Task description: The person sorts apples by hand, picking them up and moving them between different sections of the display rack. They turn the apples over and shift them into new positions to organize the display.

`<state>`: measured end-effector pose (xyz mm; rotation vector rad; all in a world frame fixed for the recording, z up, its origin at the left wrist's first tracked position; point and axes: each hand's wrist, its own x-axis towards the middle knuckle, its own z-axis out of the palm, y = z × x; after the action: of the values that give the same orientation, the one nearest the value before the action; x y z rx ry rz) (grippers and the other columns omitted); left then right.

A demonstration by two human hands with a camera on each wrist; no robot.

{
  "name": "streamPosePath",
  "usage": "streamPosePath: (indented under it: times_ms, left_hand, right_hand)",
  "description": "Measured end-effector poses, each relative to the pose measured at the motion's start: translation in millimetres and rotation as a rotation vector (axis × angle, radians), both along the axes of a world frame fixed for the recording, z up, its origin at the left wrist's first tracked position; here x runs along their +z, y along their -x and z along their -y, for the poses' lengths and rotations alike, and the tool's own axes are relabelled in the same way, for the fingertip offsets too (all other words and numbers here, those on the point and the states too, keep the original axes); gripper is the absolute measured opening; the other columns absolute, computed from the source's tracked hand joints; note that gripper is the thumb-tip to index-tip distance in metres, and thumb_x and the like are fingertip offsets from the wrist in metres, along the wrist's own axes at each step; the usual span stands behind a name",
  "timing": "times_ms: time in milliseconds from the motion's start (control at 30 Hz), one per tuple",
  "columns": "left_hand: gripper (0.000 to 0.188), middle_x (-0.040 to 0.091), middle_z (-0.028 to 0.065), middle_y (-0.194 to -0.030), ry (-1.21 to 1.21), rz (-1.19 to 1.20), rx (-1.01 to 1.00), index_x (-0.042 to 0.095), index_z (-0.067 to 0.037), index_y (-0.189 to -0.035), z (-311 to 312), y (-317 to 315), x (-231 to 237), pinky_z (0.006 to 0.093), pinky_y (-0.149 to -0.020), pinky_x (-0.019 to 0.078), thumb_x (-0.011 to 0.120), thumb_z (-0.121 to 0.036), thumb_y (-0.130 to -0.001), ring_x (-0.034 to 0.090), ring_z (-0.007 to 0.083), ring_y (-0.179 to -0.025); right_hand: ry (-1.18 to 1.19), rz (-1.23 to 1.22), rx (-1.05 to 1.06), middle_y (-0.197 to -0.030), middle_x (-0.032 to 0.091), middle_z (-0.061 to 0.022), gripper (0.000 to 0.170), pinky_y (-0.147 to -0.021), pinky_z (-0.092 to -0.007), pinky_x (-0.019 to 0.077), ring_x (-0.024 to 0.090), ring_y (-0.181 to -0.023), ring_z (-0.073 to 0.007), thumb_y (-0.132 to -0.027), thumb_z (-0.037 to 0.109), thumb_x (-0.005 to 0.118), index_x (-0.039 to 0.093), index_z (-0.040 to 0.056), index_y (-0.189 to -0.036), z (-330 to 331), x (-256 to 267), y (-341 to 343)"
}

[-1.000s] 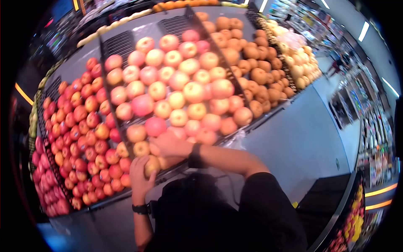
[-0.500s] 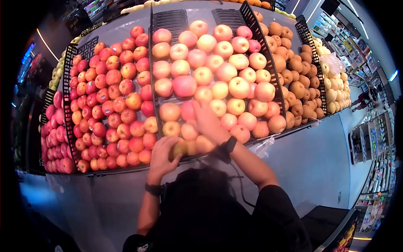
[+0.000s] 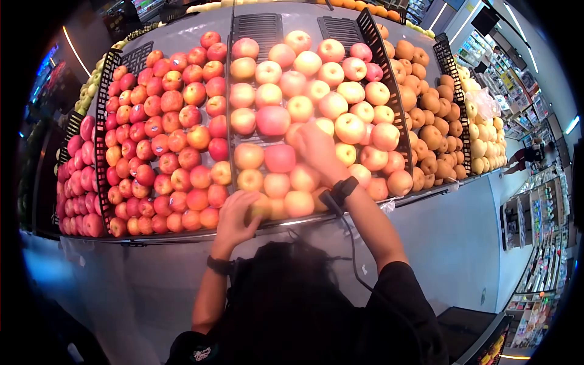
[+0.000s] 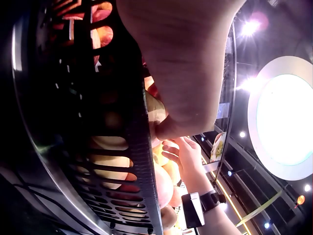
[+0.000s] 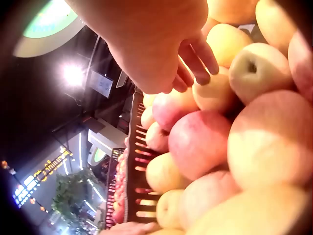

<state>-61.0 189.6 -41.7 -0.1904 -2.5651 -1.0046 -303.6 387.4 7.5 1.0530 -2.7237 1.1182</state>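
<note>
Pale pink and yellow apples fill the middle bin. At its front left corner, my left hand (image 3: 236,219) cups a yellowish apple (image 3: 260,207), thumb on the near side and fingers over the far side. My right hand (image 3: 317,149) reaches farther into the bin, over a pinkish apple (image 3: 294,132) that it partly hides. In the right wrist view, its loosely extended fingers (image 5: 199,63) touch a yellow apple (image 5: 215,93). A deep red apple (image 3: 280,157) lies between the hands. The left wrist view shows mostly my left wrist (image 4: 181,58) above the slotted bin wall (image 4: 132,122).
Black slotted dividers (image 3: 389,91) separate the bins. Red apples (image 3: 164,143) lie on the left, brown round fruit (image 3: 429,121) on the right, pale fruit (image 3: 486,140) beyond. A cable (image 3: 356,255) hangs from my right wrist. Another person (image 3: 529,155) stands in the aisle.
My right hand has moved from the front apples farther back and to the right, uncovering the deep red apple. My left hand stays at the front corner. The head view has shifted.
</note>
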Motion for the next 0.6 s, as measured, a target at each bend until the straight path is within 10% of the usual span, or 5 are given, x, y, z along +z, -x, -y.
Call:
streamPosePath:
  times_ms: [100, 333, 600]
  left_hand:
    - [0.054, 0.070, 0.0161, -0.132, 0.007, 0.011, 0.008, 0.066, -0.005, -0.133, -1, 0, 0, 0.0493, -0.115, 0.0453, 0.081, -0.010, -0.081, 0.060, 0.0385, -0.131]
    - [0.053, 0.070, 0.0148, -0.134, 0.029, 0.058, 0.039, 0.066, -0.004, -0.132, -5, -2, 4, 0.0484, -0.115, 0.0450, 0.081, -0.012, -0.082, 0.059, 0.0380, -0.133]
    - [0.055, 0.069, 0.0124, -0.133, 0.042, -0.005, 0.023, 0.065, -0.009, -0.133, -1, 0, -7, 0.0495, -0.113, 0.0452, 0.081, -0.018, -0.081, 0.059, 0.0371, -0.131]
  right_hand:
    - [-0.005, -0.361, -0.022, -0.104, 0.066, -0.0191, 0.016, -0.069, -0.0517, 0.0519, 0.066, -0.083, -0.0415, -0.097, 0.021, 0.065, 0.064, 0.0048, -0.097, 4, -19, 19]
    - [-0.248, -0.559, -0.191, -0.117, 0.064, -0.0169, 0.042, -0.104, -0.0598, 0.0392, 0.060, -0.116, -0.0375, -0.085, 0.040, 0.080, 0.067, 0.0066, -0.107, 7, -28, 22]
    - [-0.480, -0.080, -0.111, -0.119, 0.070, -0.0129, 0.059, -0.113, -0.0671, 0.0272, 0.055, -0.127, -0.0372, -0.069, 0.042, 0.090, 0.072, 0.0096, -0.115, -5, 8, 48]
